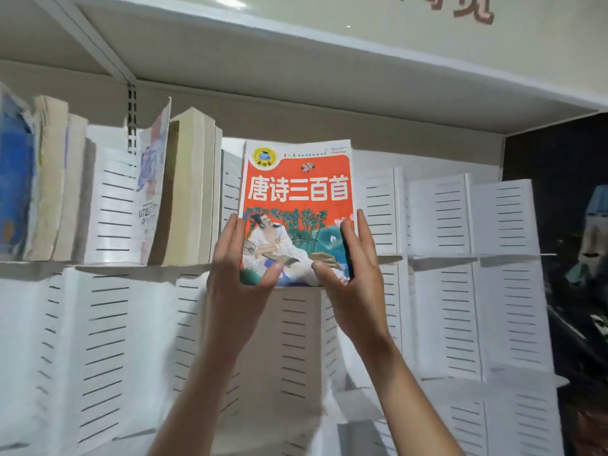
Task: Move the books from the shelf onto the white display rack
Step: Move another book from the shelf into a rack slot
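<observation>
An orange-red picture book (297, 195) with white Chinese title characters stands upright, cover facing me, in front of the white display rack (441, 218). My left hand (235, 274) grips its lower left edge, thumb across the cover. My right hand (353, 268) grips its lower right edge, thumb on the cover too. The book's bottom edge sits about level with the rack's ledge (444, 258). Whether it rests on the ledge is hidden by my hands.
Several books stand on the ledge at the left: thick cream-paged ones (194, 189), a thin leaning one (153, 185) and a blue one (14, 179). White slotted panels (98, 340) fill the rack below and to the right. A shelf board (296, 60) hangs overhead.
</observation>
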### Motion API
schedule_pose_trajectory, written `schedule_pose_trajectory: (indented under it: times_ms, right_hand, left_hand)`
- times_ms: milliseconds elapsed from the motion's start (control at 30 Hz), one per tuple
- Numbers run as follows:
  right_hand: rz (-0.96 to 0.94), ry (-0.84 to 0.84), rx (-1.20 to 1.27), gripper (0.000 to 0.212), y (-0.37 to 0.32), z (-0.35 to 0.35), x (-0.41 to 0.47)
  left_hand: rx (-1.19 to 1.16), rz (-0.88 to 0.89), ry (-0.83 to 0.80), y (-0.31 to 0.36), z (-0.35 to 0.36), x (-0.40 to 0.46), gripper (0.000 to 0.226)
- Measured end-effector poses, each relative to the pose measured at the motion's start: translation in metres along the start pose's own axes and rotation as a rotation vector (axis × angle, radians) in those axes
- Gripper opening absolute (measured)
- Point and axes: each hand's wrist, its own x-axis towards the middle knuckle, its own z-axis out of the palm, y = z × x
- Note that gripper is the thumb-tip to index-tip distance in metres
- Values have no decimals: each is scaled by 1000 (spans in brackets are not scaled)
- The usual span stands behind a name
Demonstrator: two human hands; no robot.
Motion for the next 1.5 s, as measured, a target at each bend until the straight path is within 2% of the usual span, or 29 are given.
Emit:
schedule_pose_trajectory:
  times_ms: [133, 267, 433, 567, 733, 800, 867, 967, 1000, 1033, 1133, 1167, 1200, 1233, 1300, 1400, 1500]
  right_hand:
    - [-75, 15, -6, 67, 21, 7, 25]
    - [-167, 33, -1, 65, 39, 13, 45]
    - [-191, 21, -75, 70, 58, 24, 75]
    - [-262, 54, -214, 66, 70, 34, 79]
    - [-269, 88, -236, 63, 83, 40, 73]
    - [-277, 120, -265, 63, 85, 44, 72]
    - [-305, 174, -324, 63, 87, 48, 69]
    - [-317, 235, -388, 63, 88, 53, 66]
    - [-322, 245, -409, 64, 88, 55, 66]
    - [-329, 247, -432, 64, 88, 56, 66]
    - [-316, 213, -473, 63, 88, 56, 66]
    - [-304, 204, -478, 62, 88, 55, 66]
    - [-297, 196, -479, 60, 87, 54, 66]
    - [-300, 188, -475, 59, 84, 52, 66]
    - [-333, 150, -459, 60, 79, 49, 69]
    - [-343, 77, -474, 64, 75, 50, 80]
    - [-282, 49, -503, 63, 82, 55, 82]
  left_hand:
    - [28, 11, -19, -12, 16, 17, 66]
    - [50, -92, -54, -21, 21, 39, 81]
    - [159, -75, -189, -40, 29, 70, 82]
    - [253, -88, -312, -49, 31, 80, 71]
    - [344, -70, -410, -58, 33, 83, 63]
    - [320, -97, -403, -55, 33, 82, 59]
    - [318, -95, -325, -54, 38, 78, 54]
    - [422, -46, -263, -47, 44, 72, 35]
    - [410, -21, -278, -43, 45, 71, 31]
    - [327, -84, -353, -39, 45, 71, 27]
    - [265, -18, -456, -55, 43, 78, 36]
    - [186, -108, -477, -48, 44, 80, 33]
    - [158, -133, -389, -39, 43, 81, 36]
    - [207, -169, -377, -41, 44, 82, 44]
    - [181, -288, -469, -44, 45, 87, 52]
    - [204, -322, -521, -40, 45, 92, 54]
    - [327, -322, -588, -33, 47, 93, 51]
